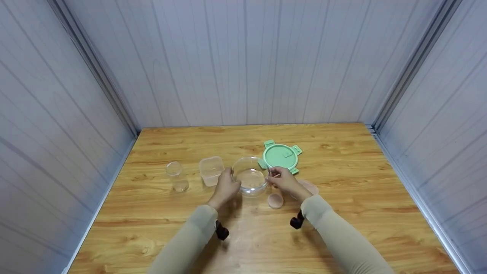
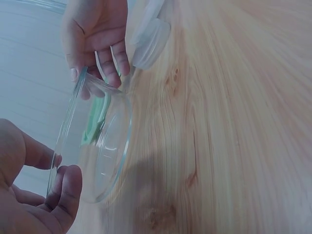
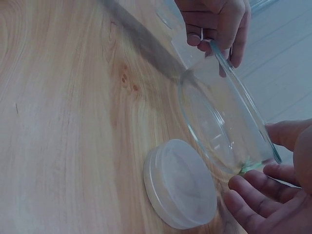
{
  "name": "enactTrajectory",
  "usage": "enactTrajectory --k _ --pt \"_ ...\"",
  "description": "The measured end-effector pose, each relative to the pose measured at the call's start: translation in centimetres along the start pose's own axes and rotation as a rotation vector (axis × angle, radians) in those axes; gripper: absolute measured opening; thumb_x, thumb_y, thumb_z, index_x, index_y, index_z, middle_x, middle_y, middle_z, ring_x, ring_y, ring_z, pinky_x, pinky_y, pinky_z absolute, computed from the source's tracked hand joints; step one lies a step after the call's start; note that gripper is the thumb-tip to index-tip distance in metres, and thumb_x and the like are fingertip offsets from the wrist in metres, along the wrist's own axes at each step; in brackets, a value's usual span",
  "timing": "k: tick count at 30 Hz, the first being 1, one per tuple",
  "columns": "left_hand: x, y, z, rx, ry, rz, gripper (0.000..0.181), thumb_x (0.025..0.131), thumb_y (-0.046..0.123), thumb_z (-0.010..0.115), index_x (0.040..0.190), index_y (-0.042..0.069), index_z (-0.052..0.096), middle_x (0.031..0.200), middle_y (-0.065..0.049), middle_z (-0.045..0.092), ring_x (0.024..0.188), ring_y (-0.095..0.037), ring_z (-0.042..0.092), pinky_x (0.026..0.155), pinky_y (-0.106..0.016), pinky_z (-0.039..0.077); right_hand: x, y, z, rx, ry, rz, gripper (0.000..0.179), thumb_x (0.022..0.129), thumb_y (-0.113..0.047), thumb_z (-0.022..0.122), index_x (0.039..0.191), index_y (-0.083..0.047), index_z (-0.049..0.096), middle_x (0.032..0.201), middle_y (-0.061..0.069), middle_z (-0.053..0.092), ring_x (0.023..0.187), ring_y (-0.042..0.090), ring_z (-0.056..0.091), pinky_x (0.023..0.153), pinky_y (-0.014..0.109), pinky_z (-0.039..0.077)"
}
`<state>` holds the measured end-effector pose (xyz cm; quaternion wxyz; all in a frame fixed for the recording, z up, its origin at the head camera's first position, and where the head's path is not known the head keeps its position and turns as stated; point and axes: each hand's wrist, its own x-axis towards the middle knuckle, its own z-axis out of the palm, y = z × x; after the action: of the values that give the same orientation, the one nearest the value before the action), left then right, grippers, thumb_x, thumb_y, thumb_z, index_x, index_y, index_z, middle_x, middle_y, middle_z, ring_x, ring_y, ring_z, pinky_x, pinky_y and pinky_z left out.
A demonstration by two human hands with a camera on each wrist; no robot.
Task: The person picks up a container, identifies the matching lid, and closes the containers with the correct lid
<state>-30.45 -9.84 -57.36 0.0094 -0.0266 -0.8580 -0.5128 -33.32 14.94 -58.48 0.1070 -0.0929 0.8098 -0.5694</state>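
Note:
A round clear glass bowl [image 1: 251,184] is between my two hands, in the middle of the table. My left hand [image 1: 226,187] pinches its rim on the left side, thumb against fingers. On the opposite side my right hand [image 1: 284,179] holds the rim between thumb and fingers. Both wrist views show the bowl [image 2: 92,146] close to the wood surface; whether its base touches cannot be told. Just behind the right hand lies a round green lid [image 1: 280,156] with several side flaps. A small round translucent lid [image 3: 183,183] lies near the bowl, by the right hand.
Left of the bowl are a square translucent container [image 1: 211,171] and a clear jar [image 1: 177,177]. Partly hidden under the right forearm lies another pale translucent piece [image 1: 310,187]. The wood table [image 1: 171,224] meets panelled walls [image 1: 243,64] at the back and sides.

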Motion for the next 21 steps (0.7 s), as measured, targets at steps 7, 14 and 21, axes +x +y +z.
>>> enactTrajectory --k 7,14,21 --pt "0.1 0.0 0.0 -0.023 0.006 -0.001 0.055 0.088 -0.007 0.06 0.14 -0.022 0.052 0.138 -0.04 0.06 0.12 -0.043 0.061 0.115 -0.059 0.051 0.2 0.0 0.2 0.049 0.035 0.013 0.03 0.101 -0.002 0.07 0.123 0.016 0.061 0.111 0.013 0.069 0.095 0.013 0.063 0.075 0.017 0.054" --pt "1.1 -1.8 0.5 -0.049 0.01 0.023 0.048 0.082 -0.005 0.06 0.127 -0.019 0.058 0.117 -0.031 0.065 0.086 -0.029 0.065 0.074 -0.037 0.061 0.3 0.0 0.4 0.17 0.051 0.042 0.024 0.096 0.008 0.068 0.116 0.013 0.057 0.102 0.008 0.066 0.089 0.009 0.06 0.072 0.015 0.053" --pt "0.3 0.1 0.1 -0.101 -0.019 -0.092 0.065 0.084 -0.007 0.056 0.147 -0.022 0.046 0.141 -0.036 0.058 0.111 -0.036 0.065 0.062 -0.026 0.058 0.3 -0.1 0.2 0.196 0.081 0.059 0.022 0.093 0.011 0.068 0.111 0.01 0.058 0.1 0.009 0.067 0.09 0.009 0.061 0.073 0.014 0.054"
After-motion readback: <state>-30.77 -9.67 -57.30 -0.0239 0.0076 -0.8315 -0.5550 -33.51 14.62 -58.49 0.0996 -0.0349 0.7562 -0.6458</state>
